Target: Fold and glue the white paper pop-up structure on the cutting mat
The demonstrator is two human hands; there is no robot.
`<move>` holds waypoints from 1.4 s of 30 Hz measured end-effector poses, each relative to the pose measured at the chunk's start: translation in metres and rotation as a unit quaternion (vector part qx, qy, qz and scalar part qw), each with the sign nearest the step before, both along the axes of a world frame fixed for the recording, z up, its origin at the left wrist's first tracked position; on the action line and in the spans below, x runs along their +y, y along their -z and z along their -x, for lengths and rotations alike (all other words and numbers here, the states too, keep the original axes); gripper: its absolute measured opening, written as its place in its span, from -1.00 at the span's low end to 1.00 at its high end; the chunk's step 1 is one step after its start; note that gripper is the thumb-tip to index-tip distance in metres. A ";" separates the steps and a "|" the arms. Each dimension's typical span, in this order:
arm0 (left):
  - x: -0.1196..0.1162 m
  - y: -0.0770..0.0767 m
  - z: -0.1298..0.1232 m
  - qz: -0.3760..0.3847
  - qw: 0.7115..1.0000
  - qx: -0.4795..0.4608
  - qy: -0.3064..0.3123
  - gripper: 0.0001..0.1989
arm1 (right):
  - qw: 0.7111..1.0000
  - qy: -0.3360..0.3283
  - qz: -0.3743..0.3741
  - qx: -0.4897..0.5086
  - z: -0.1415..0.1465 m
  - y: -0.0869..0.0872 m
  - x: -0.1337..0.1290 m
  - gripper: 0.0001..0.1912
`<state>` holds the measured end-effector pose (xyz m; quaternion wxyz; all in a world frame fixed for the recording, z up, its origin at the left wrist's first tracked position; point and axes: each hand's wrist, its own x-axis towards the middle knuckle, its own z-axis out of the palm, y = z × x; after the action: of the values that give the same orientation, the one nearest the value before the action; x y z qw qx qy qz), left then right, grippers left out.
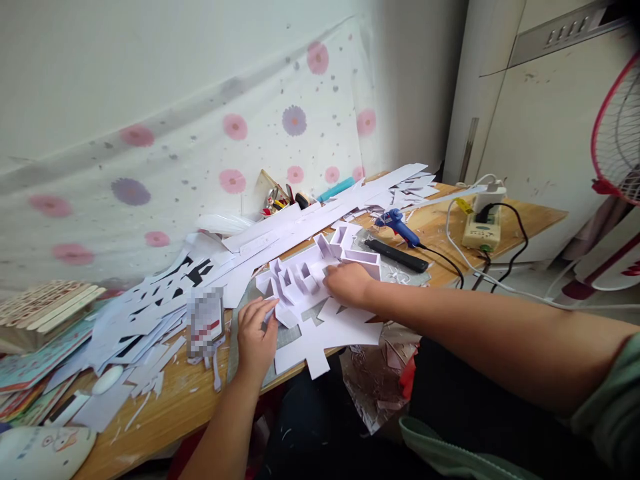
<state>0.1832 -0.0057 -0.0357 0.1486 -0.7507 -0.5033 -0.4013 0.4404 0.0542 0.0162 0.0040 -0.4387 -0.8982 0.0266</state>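
Note:
A white foam-board model (296,279) with several upright walls and small compartments sits on a grey mat (242,339) at the table's front edge. My left hand (257,330) is at the model's left end, thumb and fingers curved around its near left corner. At the middle of the model, my right hand (349,283) reaches in with fingers bent down; its fingertips are partly hidden, so anything pinched there is too small to make out. A flat cut white sheet (327,337) with notched edges lies in front of the model, below both hands.
Behind the model lie long white strips (285,233). A blue glue gun (399,228), a black bar-shaped object (397,256) and a power strip (481,230) are at the right. At the left are paper scraps (145,313), a phone-like object (205,323) and stacked books (45,357).

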 end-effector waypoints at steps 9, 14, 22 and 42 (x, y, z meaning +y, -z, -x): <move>-0.001 -0.001 -0.001 0.008 1.000 -0.007 0.002 -0.76 | 0.998 0.033 0.008 0.057 0.018 0.008 -0.003 -0.72; -0.001 -0.001 -0.001 0.019 1.000 -0.012 -0.003 -0.74 | 0.996 0.059 0.027 0.060 0.025 0.015 0.008 -0.67; -0.002 -0.002 -0.001 0.028 1.000 -0.012 -0.002 -0.73 | 0.995 0.048 0.047 0.067 0.028 0.015 0.007 -0.62; -0.003 -0.005 -0.008 0.013 0.999 -0.018 -0.034 -0.76 | 0.874 -0.346 0.334 0.064 -0.023 -0.013 -0.072 -0.79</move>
<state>0.1910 -0.0089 -0.0306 0.1435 -0.7277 -0.5360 -0.4032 0.4639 -0.0181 0.0291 -0.0949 -0.0725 -0.9281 0.3526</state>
